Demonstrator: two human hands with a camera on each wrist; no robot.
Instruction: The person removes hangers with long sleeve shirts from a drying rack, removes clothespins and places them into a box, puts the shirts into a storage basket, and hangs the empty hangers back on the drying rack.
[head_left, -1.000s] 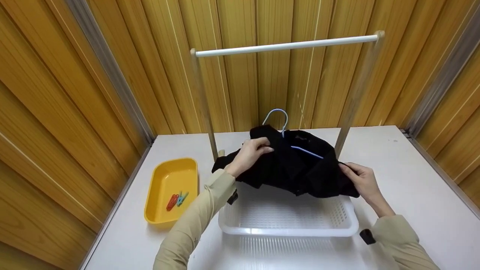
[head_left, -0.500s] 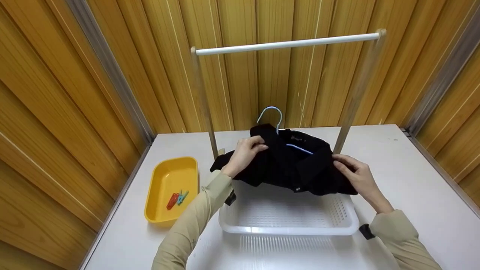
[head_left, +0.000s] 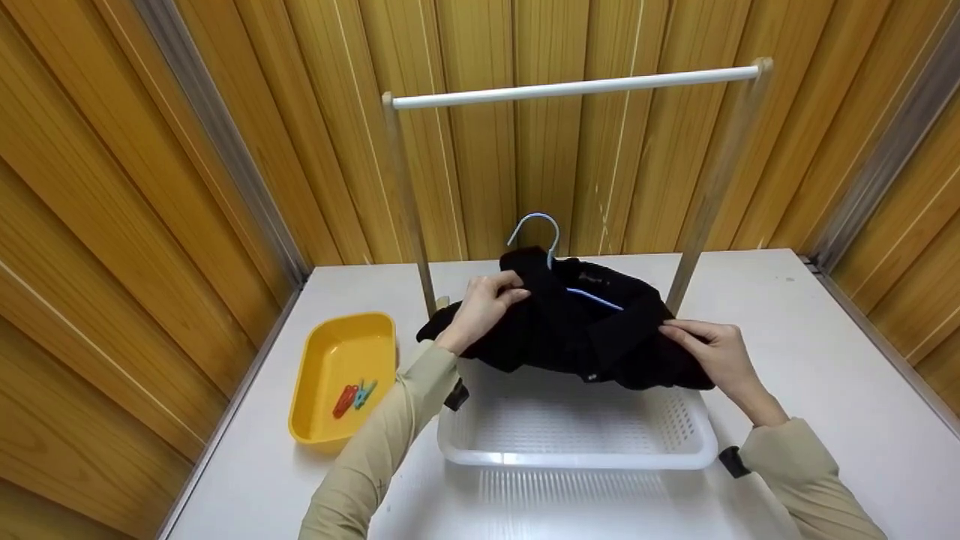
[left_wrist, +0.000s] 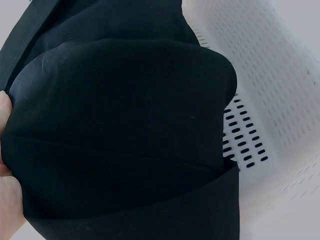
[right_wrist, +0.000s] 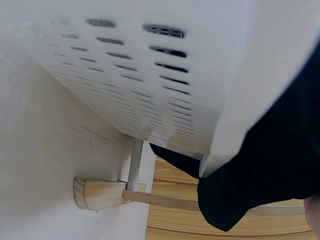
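Note:
A black collared garment (head_left: 555, 330) lies draped over the back of a white basket, a blue wire hanger (head_left: 534, 216) inside it with its hook standing out at the neck. My left hand (head_left: 484, 307) pinches the cloth left of the collar. On the other side my right hand (head_left: 716, 356) pinches the garment near its right shoulder between thumb and fingers. In the left wrist view the black cloth (left_wrist: 120, 115) fills most of the picture, with fingertips at its left edge. The right wrist view shows a dark fold (right_wrist: 270, 155) hanging over the basket rim.
The perforated white basket (head_left: 577, 460) stands on the white table (head_left: 810, 360). To its left, a yellow tray (head_left: 300, 420) holds red and teal clothespins (head_left: 352, 397). Behind rises a rack with a white rail (head_left: 577, 88) and wooden posts, close to the panelled wall.
The hanger hook has shifted left and tilted over. Both hands have moved slightly left with the garment; the right fingers opened, then pinched the cloth again closer in.

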